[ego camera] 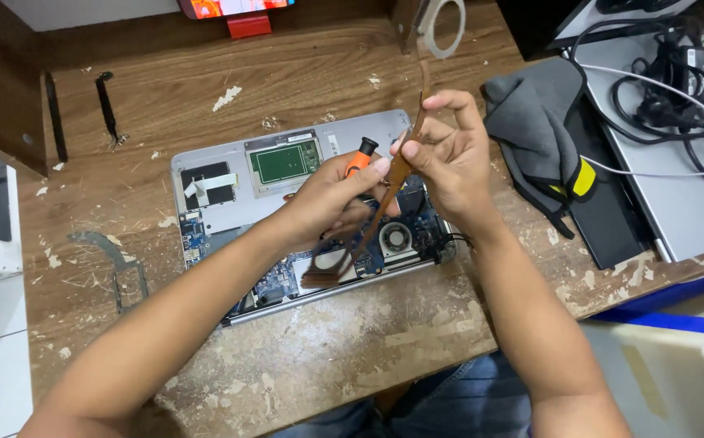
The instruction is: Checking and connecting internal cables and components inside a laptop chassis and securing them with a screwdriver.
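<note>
— Item one, nearest me: what are the hands doing?

— My left hand (331, 199) is curling shut around an orange-handled screwdriver (359, 157), thumb and fingers also closing on the lower run of a brown tape strip (392, 182). My right hand (449, 154) is pinching the same strip higher up, fingertips pressed together, the other fingers folded loosely.

— Item two, the strip itself: how is it handling?

— I am judging it thin, light, limp and sticky; it is likely to tear or curl onto itself. I am holding it by the edges, taut between both hands, above the opened laptop (230, 174).

— Item three, under the hands?

— The laptop's bared board with a round fan (395, 238), lying on a scuffed wooden desk (352, 357).

— Item four, farther out?

— A grey cloth pouch (530, 113) to the right, a black cable bundle (676, 73) beyond it on a second grey laptop (693, 203), and the tape roll (441, 24) at the back, feeding the strip down.
</note>
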